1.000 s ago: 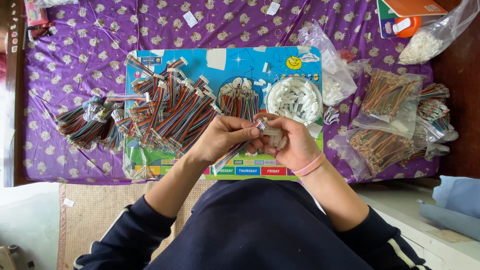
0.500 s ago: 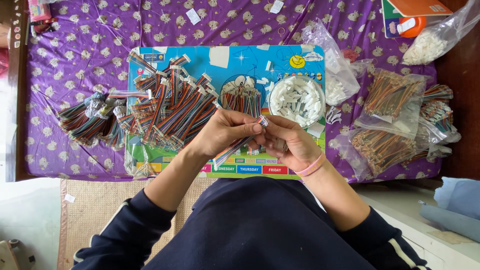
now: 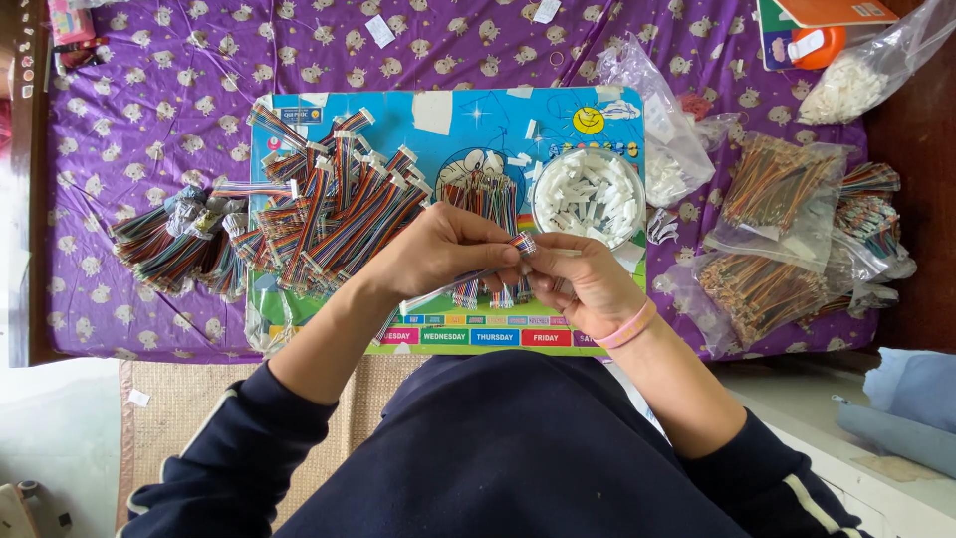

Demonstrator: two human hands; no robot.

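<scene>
Left hand (image 3: 438, 249) and right hand (image 3: 578, 279) meeting at frame centre, over the near edge of a blue board (image 3: 448, 110). Both closed narrow, pinching one rainbow ribbon cable (image 3: 453, 286) between them: fingertips of both at its upper end near a small white plug, the rest of the cable trailing toward 7 o'clock under the left palm, ending in a white connector. Pink band (image 3: 627, 326) on the right wrist.

At 12 o'clock from the hands, a short row of cables (image 3: 488, 194) lying on the board. At 1 o'clock, a round clear dish (image 3: 588, 194) of white connectors. At 10 o'clock, a fanned heap of finished cables (image 3: 329, 209); farther out at 9 o'clock, a darker bundle (image 3: 164, 239) on the purple cloth (image 3: 149, 110). At 3 o'clock, clear bags (image 3: 787, 229) stuffed with more cables. At 2 o'clock, far corner, a bag of white parts (image 3: 856, 85).
</scene>
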